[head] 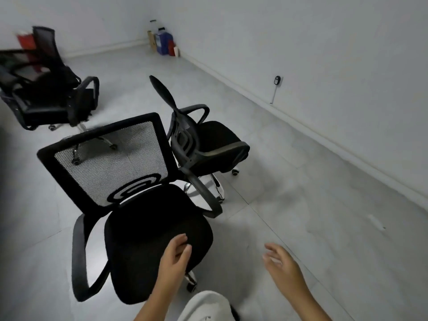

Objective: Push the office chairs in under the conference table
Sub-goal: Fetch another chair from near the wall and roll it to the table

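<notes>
A black office chair (148, 230) with a mesh back stands right in front of me, its seat facing me. My left hand (174, 258) hovers over the front of that seat, fingers loosely curled, holding nothing. My right hand (281, 262) is out over the bare floor to the right of the chair, fingers spread and empty. A second black chair (208, 140) stands just behind, turned to the right. Two more chairs (51, 98) sit at the far left beside the dark conference table (16, 59), whose edge shows at the left border.
Grey tiled floor (312, 193) spreads to the right up to a white wall with a baseboard. A wall socket with a plug (277, 80) is low on that wall. Bottles and boxes (163, 41) stand in the far corner. My light-trousered knee (206, 306) shows at the bottom.
</notes>
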